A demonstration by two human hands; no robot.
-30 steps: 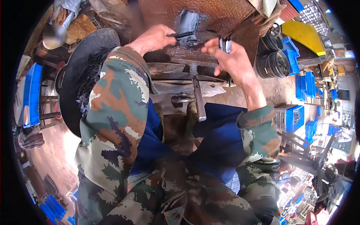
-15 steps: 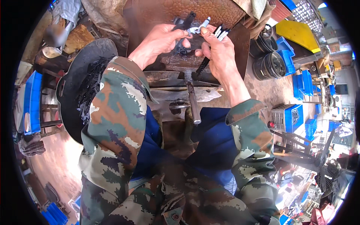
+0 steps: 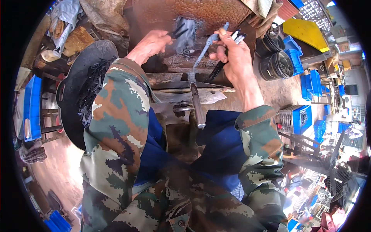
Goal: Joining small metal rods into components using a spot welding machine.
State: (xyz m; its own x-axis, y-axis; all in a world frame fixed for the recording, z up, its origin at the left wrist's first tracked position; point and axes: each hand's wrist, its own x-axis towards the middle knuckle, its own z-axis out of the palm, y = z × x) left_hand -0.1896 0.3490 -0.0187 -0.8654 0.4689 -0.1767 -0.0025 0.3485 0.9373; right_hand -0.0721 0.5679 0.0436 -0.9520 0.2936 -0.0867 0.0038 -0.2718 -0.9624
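Note:
My left hand [image 3: 152, 41] is closed, with short dark strips [image 3: 178, 31] sticking out from its fingertips over the brown metal work surface [image 3: 210, 17]. To the right, my right hand [image 3: 234, 52] is closed around a bundle of thin ribbed rods [image 3: 239, 37], some with pale ridged ends and one black end pointing down below the palm. A blue-grey bent stick [image 3: 203, 52] runs from its thumb and fingers down toward an upright metal post. Between the hands lies a hazy whitish-grey patch [image 3: 186, 36]; its nature is unclear.
A round metal bar [image 3: 197, 106] juts toward me from the bench. At left stands a large black pan [image 3: 73, 77] with a heap of dark strips [image 3: 92, 83]. Black buckets [image 3: 276, 65] and blue crates [image 3: 301, 120] are on the right, near a fan [image 3: 332, 170].
My hands have moved apart, the left one leftward with the dark strips. The blue-grey stick now shows at full length from my right hand.

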